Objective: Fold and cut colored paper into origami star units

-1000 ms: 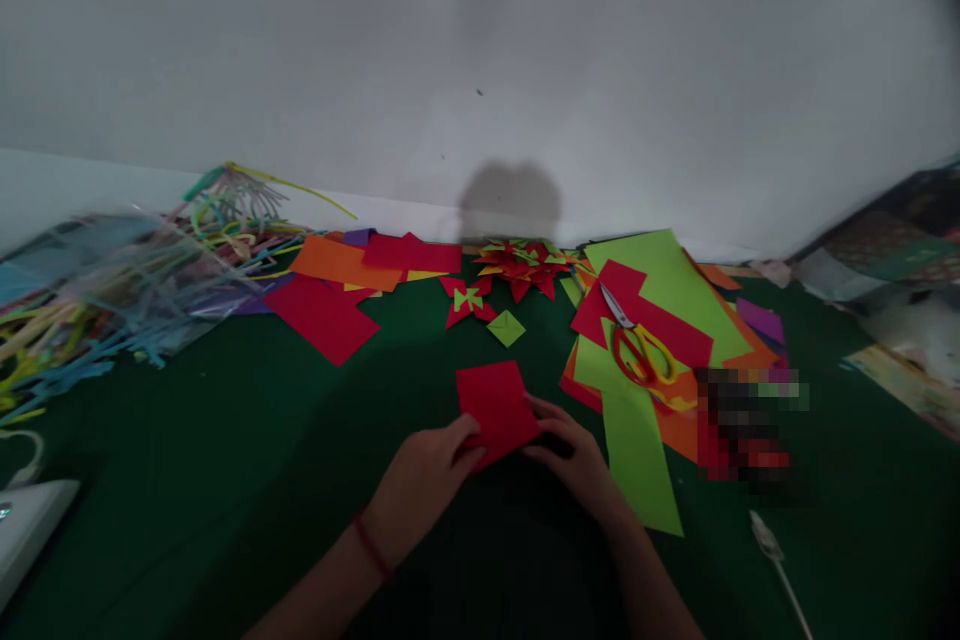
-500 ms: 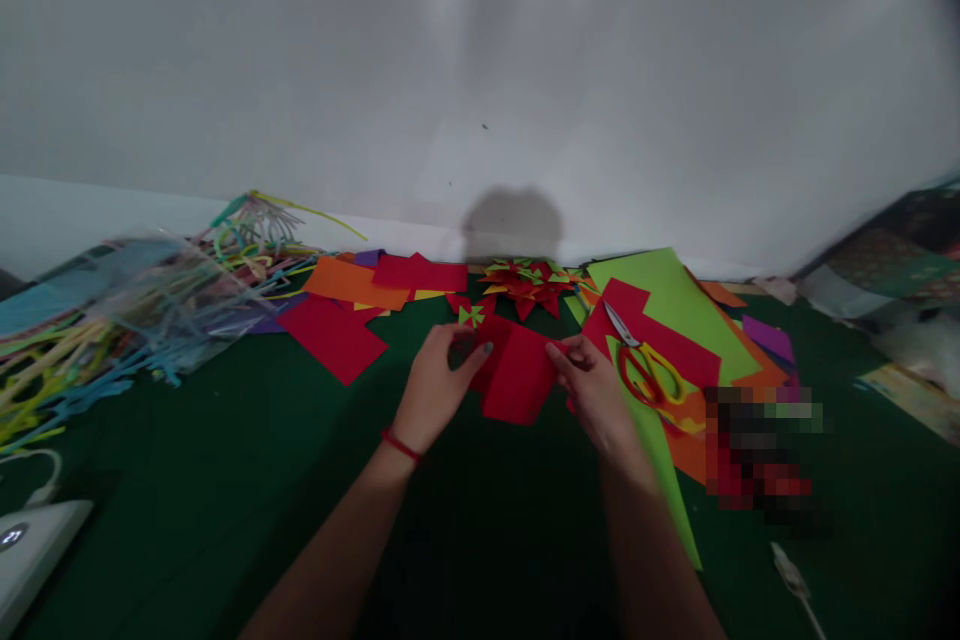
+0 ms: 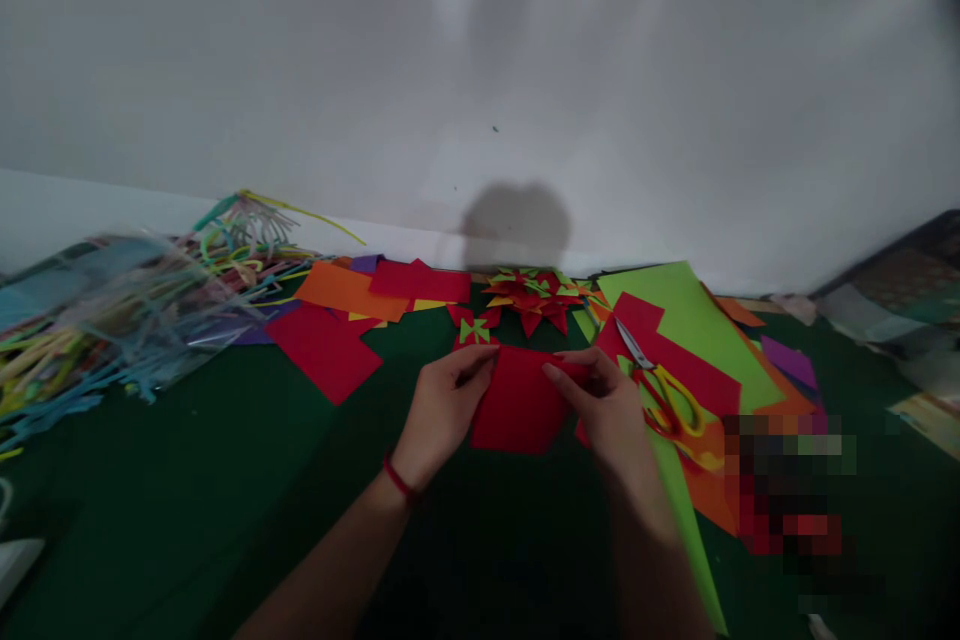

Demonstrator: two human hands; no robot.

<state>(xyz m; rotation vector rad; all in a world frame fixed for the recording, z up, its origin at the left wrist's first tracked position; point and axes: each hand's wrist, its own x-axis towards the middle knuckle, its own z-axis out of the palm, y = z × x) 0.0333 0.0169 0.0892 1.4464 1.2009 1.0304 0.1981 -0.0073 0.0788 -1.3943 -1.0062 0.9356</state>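
Note:
A red sheet of paper [image 3: 520, 405] is held up between my two hands over the dark green table. My left hand [image 3: 450, 400] pinches its upper left edge, thumb against fingers. On the other side, my right hand [image 3: 600, 395] grips the upper right corner, with the thumb lying on the paper's face. Just behind the sheet rests a small red paper piece with a green pinwheel-like folded centre [image 3: 475, 330]. Farther back, near the wall, sit red, green and yellow folded paper stars [image 3: 534, 300].
Scissors with yellow and red handles [image 3: 660, 385] lie right of my right hand on red paper and a large lime green sheet [image 3: 720, 350]. Red [image 3: 326, 350] and orange sheets [image 3: 352, 288] lie at the left. A plastic bag [image 3: 157, 300] and colourful strips fill the far left.
The red paper has turned so its face is squarer to me. My left hand has shifted along its upper edge, and my right thumb now lies on its face. The view has shifted slightly.

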